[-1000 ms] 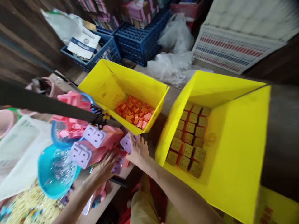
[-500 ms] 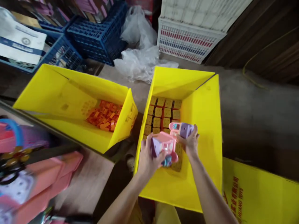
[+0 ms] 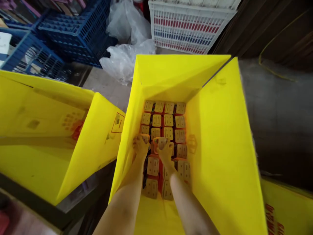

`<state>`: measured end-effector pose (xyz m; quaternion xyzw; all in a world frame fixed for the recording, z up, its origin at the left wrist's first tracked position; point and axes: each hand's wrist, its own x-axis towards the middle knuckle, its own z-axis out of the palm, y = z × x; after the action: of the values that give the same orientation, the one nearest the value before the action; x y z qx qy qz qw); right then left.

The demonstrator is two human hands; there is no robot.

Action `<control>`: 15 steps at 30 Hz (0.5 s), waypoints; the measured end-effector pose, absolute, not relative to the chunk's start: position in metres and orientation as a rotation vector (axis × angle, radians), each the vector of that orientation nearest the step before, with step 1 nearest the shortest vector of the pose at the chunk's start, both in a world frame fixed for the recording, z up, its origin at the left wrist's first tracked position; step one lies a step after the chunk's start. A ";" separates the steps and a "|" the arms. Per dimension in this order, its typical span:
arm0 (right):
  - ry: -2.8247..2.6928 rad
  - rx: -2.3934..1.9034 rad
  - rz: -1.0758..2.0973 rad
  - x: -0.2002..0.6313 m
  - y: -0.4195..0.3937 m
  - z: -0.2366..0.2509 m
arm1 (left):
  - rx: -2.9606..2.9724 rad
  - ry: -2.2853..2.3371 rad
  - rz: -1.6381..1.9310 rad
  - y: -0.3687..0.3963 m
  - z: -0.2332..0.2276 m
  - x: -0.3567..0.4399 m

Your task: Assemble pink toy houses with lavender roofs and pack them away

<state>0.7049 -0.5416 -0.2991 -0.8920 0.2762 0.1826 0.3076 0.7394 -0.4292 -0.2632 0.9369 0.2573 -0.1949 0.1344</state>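
Observation:
My left hand (image 3: pixel 141 145) reaches deep into a tall yellow box (image 3: pixel 220 130), by its left wall. Its fingers close round a small plastic toy (image 3: pixel 145 137) that was pink and purple in better light. Just to the right, my right hand (image 3: pixel 166 150) grips a second plastic toy (image 3: pixel 161 142). Both toys sit among rows of matching toys (image 3: pixel 168 120), whose rectangular pale faces point up. Yellow light from the walls tints everything inside. My hands and forearms hide part of the nearer rows.
Another yellow box (image 3: pixel 105 130) stands at the left, with orange pieces (image 3: pixel 77 130) partly hidden behind its wall. Behind are blue crates (image 3: pixel 73 32), clear plastic bags (image 3: pixel 127 55) and a white crate (image 3: pixel 183 29). A printed yellow sheet (image 3: pixel 288 209) lies at lower right.
Both hands have gone down into the box, taking the two toys from above onto the packed rows. The view has shifted closer over the box.

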 end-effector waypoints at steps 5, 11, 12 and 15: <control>0.629 -2.393 0.600 0.699 -0.509 -0.323 | 2.826 0.525 -0.656 -0.420 -0.294 0.730; 0.502 -2.423 0.704 0.689 -0.500 -0.331 | 2.805 0.258 -0.659 -0.402 -0.313 0.714; 0.468 -2.426 0.700 0.689 -0.502 -0.330 | 2.791 0.259 -0.650 -0.401 -0.313 0.715; 0.334 -2.448 0.650 0.692 -0.513 -0.317 | 2.735 0.318 -0.593 -0.408 -0.307 0.719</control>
<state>0.6918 -0.5130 -0.3165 -0.9172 0.1253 0.2436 0.2894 0.7194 -0.4083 -0.3072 0.9583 0.1113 -0.2077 0.1617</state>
